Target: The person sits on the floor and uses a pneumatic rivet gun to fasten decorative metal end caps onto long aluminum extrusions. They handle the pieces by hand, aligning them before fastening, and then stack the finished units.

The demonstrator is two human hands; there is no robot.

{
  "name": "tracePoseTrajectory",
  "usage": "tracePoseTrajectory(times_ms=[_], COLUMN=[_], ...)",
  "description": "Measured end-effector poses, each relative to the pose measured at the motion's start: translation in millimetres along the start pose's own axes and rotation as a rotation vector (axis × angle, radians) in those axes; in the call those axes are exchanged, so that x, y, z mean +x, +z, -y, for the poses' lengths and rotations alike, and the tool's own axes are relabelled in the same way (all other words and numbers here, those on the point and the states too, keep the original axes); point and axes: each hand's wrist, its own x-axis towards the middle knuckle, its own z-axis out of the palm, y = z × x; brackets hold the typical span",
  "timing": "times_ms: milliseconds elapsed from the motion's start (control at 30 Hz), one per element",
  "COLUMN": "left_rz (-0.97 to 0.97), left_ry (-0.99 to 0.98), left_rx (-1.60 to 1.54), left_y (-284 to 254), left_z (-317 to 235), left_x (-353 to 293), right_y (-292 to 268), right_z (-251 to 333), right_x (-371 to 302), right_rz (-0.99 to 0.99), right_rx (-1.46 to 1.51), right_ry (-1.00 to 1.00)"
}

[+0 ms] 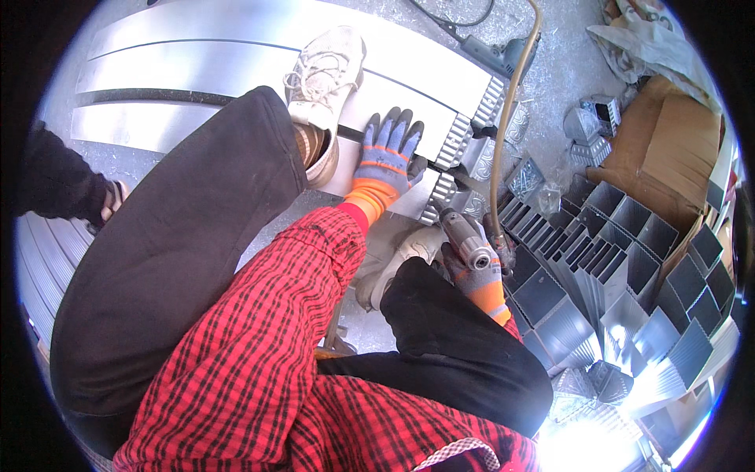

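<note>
Silver panels (200,67) run crosswise under the left hand (387,161), fingers spread; the right hand (478,282), nearer their right ends, grips a power tool (465,236)

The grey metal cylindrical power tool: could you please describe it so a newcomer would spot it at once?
From the long, silvery metal panels, go to their right end. Just below, the orange-cuffed, gloved right hand holds the tool. Unlike the corded greenish power tool on the floor, it is held.

A head-worn fisheye camera, the left of its pair, looks down from above on the nearby hands (385,164).
</note>
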Motion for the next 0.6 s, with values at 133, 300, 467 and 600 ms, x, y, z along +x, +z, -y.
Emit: tracePoseTrajectory(times_ms=[133, 300, 467, 600], left_rz=[-0.002, 0.005, 0.027, -0.017], left_ry=[-0.013, -0.004, -0.022, 0.01], left_rx=[0.008, 0.01, 0.032, -0.012], left_y=[0.6, -2.3, 0.1, 1.0], left_z=[0.4, 0.8, 0.2, 0.4], left_x=[1.3, 0.7, 0.1, -0.2], right_y=[3.3, -0.6, 2.5, -11.2], right_z=[-20.6, -18.9, -21.6, 6.4], right_x=[6.1, 10.4, 4.3, 0.4], right_rz=[0.06, 0.101, 0.022, 0.026], right_rx=[-0.042, -0.293, -0.116, 0.01], right_ry=[-0.06, -0.011, -0.015, 0.022])
